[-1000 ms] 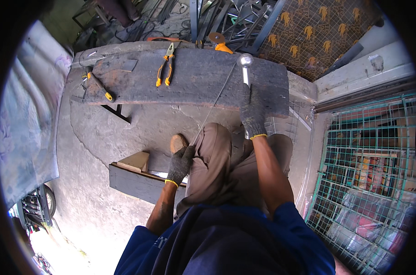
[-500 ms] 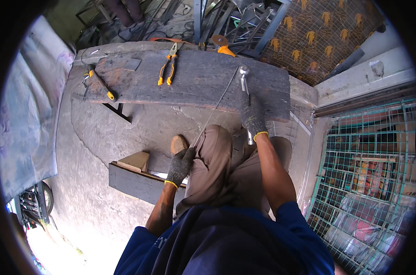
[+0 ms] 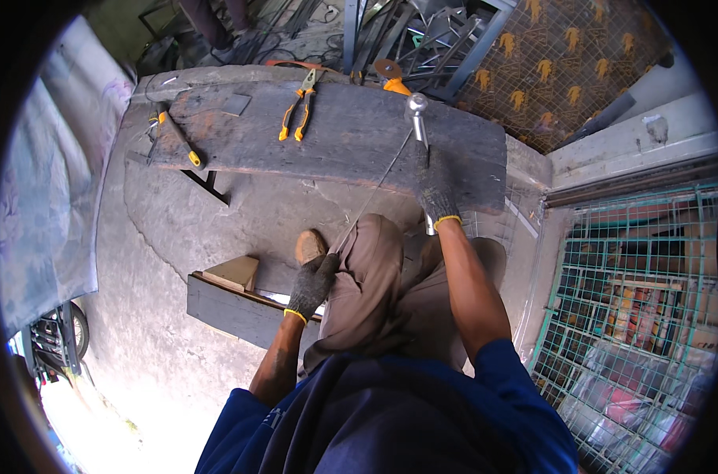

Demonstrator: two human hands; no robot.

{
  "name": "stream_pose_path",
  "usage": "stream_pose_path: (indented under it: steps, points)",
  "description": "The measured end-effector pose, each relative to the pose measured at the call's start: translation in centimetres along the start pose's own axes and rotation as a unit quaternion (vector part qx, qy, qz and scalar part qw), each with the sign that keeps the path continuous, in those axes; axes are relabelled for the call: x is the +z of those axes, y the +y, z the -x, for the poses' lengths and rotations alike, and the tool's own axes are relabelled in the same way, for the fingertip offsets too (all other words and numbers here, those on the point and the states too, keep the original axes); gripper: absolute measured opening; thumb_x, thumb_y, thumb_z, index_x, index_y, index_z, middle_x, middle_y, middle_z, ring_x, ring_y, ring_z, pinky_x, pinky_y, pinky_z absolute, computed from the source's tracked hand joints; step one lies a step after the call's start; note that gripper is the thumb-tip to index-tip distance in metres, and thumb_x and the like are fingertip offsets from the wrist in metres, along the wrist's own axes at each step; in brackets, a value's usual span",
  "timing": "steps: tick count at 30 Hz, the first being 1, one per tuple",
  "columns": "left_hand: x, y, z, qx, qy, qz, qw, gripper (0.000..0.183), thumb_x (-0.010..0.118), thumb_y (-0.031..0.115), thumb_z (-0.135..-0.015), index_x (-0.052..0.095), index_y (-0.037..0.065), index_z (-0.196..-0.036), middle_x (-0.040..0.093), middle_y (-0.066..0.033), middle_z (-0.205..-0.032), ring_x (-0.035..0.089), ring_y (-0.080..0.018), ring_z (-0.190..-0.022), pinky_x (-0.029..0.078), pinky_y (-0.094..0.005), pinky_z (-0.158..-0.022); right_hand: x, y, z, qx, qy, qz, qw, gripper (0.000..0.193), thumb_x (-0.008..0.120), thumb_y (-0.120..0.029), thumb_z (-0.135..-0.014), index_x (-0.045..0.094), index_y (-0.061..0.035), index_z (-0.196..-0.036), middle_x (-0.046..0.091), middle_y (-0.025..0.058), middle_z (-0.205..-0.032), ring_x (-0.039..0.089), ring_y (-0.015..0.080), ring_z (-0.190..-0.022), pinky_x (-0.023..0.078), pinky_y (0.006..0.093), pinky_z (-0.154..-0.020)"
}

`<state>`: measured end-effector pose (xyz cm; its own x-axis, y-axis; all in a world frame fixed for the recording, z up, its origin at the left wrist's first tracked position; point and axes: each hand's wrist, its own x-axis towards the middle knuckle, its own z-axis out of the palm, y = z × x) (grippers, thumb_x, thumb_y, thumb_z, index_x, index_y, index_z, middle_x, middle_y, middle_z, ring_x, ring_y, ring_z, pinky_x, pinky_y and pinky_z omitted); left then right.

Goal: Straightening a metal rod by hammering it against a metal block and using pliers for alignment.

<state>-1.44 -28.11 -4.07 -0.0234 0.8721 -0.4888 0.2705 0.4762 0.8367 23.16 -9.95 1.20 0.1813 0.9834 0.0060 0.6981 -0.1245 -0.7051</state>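
Wearing a dark knitted glove, my right hand (image 3: 435,188) is wrapped round the shiny metal handle of a hammer (image 3: 418,114). Its rounded metal head is over the right part of a dark, worn plank (image 3: 351,138). My left hand (image 3: 314,278), gloved alike, is closed on the near end of a thin metal rod (image 3: 378,186) beside my knee. The rod slants up and right, its far end by the hammer; whether the two touch I cannot tell. Pliers with orange-and-black handles (image 3: 299,110) lie on the plank, and a black-and-yellow-handled tool (image 3: 180,138) lies at its left end.
A small flat dark plate (image 3: 236,104) lies on the plank. Behind its far edge is an orange power tool with a disc (image 3: 388,69). Metal bars pile up farther back, near another person's legs (image 3: 209,24). A dark box-like piece (image 3: 228,310) sits left of my foot; green mesh (image 3: 612,316) stands right.
The hammer's head has risen and shifted slightly away from me as my right hand tilted. My left hand keeps its hold on the rod. The whole view has shifted slightly.
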Motion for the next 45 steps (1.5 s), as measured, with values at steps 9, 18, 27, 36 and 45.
stream_pose_path:
  steps: [9,18,27,36,45]
  points:
    - [-0.9,1.8,0.8,-0.025,-0.041,-0.03,0.998,0.032,0.048,0.026,-0.101,0.066,-0.001,-0.102,0.064,-0.017,-0.082,0.06,-0.0216,-0.075,0.047,-0.0351,-0.07,-0.3,2.4,-0.8,0.012,0.029,0.024,0.999,0.054,0.04,-0.046,-0.104,0.062,0.004,-0.102,0.062,0.0325,-0.097,0.059,0.0523,-0.093,0.046,0.0555,-0.078]
    - [-1.4,0.7,0.8,0.044,-0.061,-0.101,0.992,0.026,0.047,0.016,-0.098,0.063,-0.002,-0.106,0.065,-0.024,-0.093,0.065,-0.0376,-0.086,0.05,-0.0401,-0.073,0.2,3.1,-3.4,-0.007,0.029,0.043,0.999,0.055,0.04,-0.046,-0.104,0.062,0.0045,-0.105,0.061,0.0347,-0.105,0.057,0.0539,-0.101,0.046,0.0547,-0.08]
    - [-1.4,-2.0,0.0,0.096,-0.021,-0.031,0.995,0.038,0.053,0.032,-0.099,0.066,-0.002,-0.094,0.059,-0.0124,-0.068,0.058,-0.0197,-0.069,0.045,-0.035,-0.066,0.0,5.7,-2.5,-0.002,0.027,0.023,0.999,0.054,0.043,-0.047,-0.104,0.06,0.0042,-0.106,0.064,0.0295,-0.1,0.06,0.05,-0.091,0.047,0.0508,-0.078]
    - [-2.0,8.9,0.4,0.085,-0.135,0.033,0.987,0.017,0.054,0.015,-0.097,0.064,0.009,-0.11,0.053,0.0008,-0.073,0.046,-0.0091,-0.055,0.038,-0.0246,-0.048,-1.2,10.1,1.6,0.185,0.001,-0.265,0.946,0.046,0.054,-0.047,-0.1,0.06,-0.0026,-0.09,0.055,0.0105,-0.069,0.053,0.0225,-0.056,0.043,0.0395,-0.053]
    - [8.0,11.3,-0.3,-0.09,-0.15,0.234,0.956,0.019,0.055,0.025,-0.102,0.058,0.01,-0.113,0.061,-0.0021,-0.074,0.054,-0.0101,-0.053,0.043,-0.0247,-0.045,-3.8,9.3,2.8,0.284,-0.077,-0.449,0.844,0.048,0.055,-0.061,-0.095,0.056,-0.0178,-0.074,0.046,-0.0027,-0.052,0.041,0.0125,-0.037,0.033,0.0313,-0.036]
